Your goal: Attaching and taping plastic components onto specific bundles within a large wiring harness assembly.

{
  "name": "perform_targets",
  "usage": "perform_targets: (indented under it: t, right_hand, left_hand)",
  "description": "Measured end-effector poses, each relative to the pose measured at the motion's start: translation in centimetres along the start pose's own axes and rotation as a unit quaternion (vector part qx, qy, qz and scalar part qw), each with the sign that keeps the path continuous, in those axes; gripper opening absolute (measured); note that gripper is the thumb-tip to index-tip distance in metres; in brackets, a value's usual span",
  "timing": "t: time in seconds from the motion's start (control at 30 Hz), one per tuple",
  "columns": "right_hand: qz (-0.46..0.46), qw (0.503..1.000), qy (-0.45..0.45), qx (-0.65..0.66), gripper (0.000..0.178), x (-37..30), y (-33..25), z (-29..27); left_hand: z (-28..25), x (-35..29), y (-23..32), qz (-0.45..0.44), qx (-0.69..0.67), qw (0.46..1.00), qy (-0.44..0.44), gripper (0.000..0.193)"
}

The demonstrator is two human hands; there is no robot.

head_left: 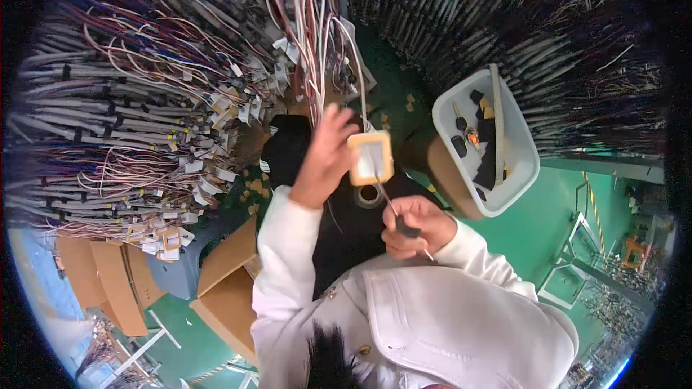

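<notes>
My left hand (pixel 328 155) is blurred, its fingers stretched out and apart, beside a small square pad (pixel 371 157) with a tan rim and a pale centre. Whether it touches the pad's left edge, I cannot tell. A white cable (pixel 360 72) runs up from the top of the pad. My right hand (pixel 419 229), lower and to the right, is closed around a screwdriver-like tool with a dark handle (pixel 408 226). Its thin shaft points up to the pad's lower edge; the tip is hard to make out. A dark roll (pixel 368 197) lies just below the pad, over my dark-clothed lap.
Bundles of grey cables (pixel 108 112) with white tags fill the left, and more cable bundles (pixel 461 7) hang at the upper right. A white bin (pixel 530 144) holding dark pieces stands to the right. Open cardboard boxes (pixel 227 310) are at lower left, on a green floor (pixel 515 234).
</notes>
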State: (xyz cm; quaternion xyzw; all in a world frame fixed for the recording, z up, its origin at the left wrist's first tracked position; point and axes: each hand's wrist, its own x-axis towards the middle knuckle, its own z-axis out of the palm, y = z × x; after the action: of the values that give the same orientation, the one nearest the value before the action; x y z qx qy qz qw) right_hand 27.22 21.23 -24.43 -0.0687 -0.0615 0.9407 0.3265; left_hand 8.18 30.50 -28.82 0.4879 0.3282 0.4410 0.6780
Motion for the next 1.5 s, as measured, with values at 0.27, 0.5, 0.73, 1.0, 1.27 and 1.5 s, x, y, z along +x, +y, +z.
perform_targets:
  t: [0.27, 0.5, 0.73, 1.0, 1.27, 1.5]
  right_hand:
    - [-0.097, 0.988, 0.067, -0.097, 0.036, -2.0, -0.5, 0.7]
    - [-0.276, 0.784, 0.415, -0.37, 0.025, -3.0, 0.3, 0.8]
    - [-0.27, 0.692, 0.406, -0.532, 0.012, -0.9, 1.7, 2.3]
    - [-0.221, 0.806, 0.337, -0.433, 0.011, -1.9, -1.1, 1.6]
    - [-0.038, 0.874, 0.214, -0.434, 0.029, 3.7, -3.4, -1.2]
    - [-0.31, 0.662, 0.312, -0.607, 0.034, 6.7, -4.8, -0.7]
  left_hand:
    - [6.1, 1.3, -3.8, -0.213, -0.489, 0.839, -0.103, 0.061]
    - [7.5, -1.5, -1.3, -0.136, -0.288, 0.947, 0.05, 0.035]
    - [7.4, -4.5, -1.2, -0.028, 0.014, 0.999, 0.038, 0.038]
    - [3.9, -4.5, 1.2, -0.16, -0.241, 0.957, -0.037, 0.069]
    - [4.0, -5.0, 2.6, -0.171, -0.175, 0.965, -0.093, 0.096]
    - [3.7, -7.2, 1.3, -0.15, -0.21, 0.965, -0.053, 0.103]
